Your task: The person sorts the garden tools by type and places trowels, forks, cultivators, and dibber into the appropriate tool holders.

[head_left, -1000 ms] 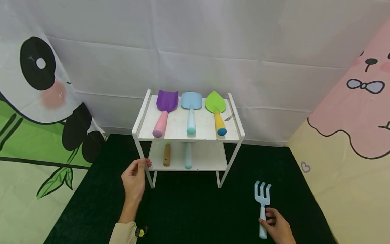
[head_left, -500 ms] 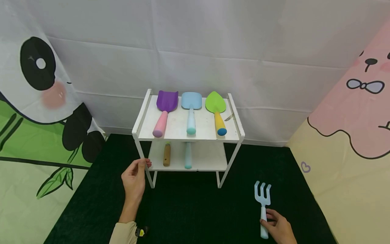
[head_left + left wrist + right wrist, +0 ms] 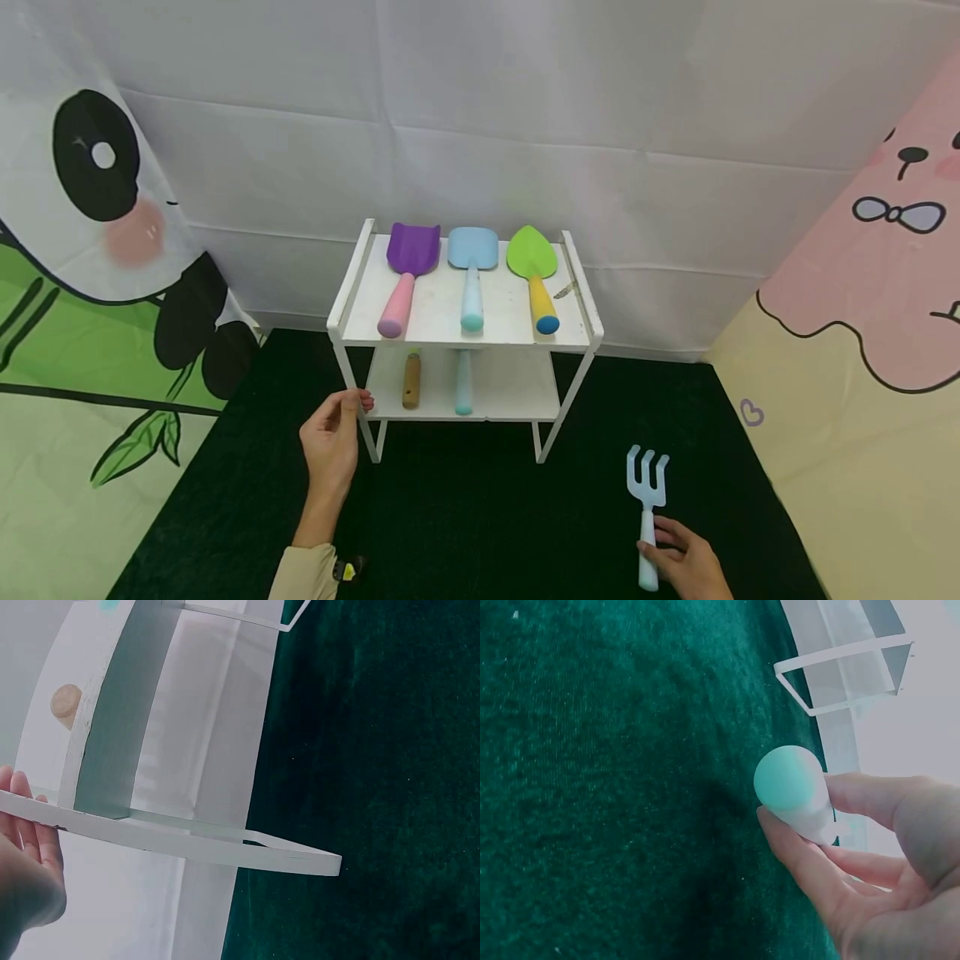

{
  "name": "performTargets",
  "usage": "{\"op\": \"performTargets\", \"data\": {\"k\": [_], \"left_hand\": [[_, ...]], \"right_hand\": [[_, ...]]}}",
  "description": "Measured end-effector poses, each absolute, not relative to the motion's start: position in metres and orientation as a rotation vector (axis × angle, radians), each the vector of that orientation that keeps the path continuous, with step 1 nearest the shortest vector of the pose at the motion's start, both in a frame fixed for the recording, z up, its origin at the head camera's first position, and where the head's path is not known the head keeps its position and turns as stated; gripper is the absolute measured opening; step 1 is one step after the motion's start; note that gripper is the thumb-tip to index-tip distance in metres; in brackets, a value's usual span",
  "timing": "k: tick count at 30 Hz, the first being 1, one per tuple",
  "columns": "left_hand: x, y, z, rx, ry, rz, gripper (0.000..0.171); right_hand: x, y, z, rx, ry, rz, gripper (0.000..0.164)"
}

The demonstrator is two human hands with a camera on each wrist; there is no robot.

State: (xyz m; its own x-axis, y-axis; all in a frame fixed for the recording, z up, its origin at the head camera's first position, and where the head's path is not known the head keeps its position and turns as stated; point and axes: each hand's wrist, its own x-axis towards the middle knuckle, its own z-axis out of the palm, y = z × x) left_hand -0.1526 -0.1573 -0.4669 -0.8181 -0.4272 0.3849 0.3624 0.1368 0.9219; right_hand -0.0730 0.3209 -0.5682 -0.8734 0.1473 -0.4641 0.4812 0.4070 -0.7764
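At the lower right of the head view my right hand point(image 3: 686, 558) pinches the handle of a light blue garden hand fork point(image 3: 647, 492), its prongs pointing away. In the right wrist view, thumb and fingers grip the handle point(image 3: 791, 784) near its mint end. My left hand point(image 3: 333, 433) holds the front left leg of a white two-tier rack point(image 3: 446, 419); in the left wrist view its fingers point(image 3: 28, 836) go round behind the leg point(image 3: 187, 847). The top tier bears a purple shovel point(image 3: 414, 248) with pink handle, a light blue shovel point(image 3: 472, 248) and a green trowel point(image 3: 531, 252).
On the lower tier lie a wooden handle point(image 3: 412, 382) and a light blue handle point(image 3: 464, 382); their heads are hidden under the top tier. Dark green cloth point(image 3: 480, 517) covers the ground. A white sheet point(image 3: 480, 167) hangs behind, with printed cartoon sheets at both sides.
The hand fork and my right hand have shifted only slightly. My left hand keeps its place at the rack's leg.
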Motion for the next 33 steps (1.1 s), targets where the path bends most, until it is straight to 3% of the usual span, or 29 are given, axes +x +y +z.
{"op": "performTargets", "data": {"k": [7, 33], "left_hand": [[-0.152, -0.157, -0.467, 0.084, -1.845, -1.740, 0.029], [-0.153, -0.157, -0.467, 0.085, -1.834, -1.770, 0.028]], "right_hand": [[-0.068, 0.316, -0.559, 0.547, 2.386, -1.465, 0.076], [-0.043, 0.283, -0.513, 0.443, 2.564, -1.441, 0.066]]}}
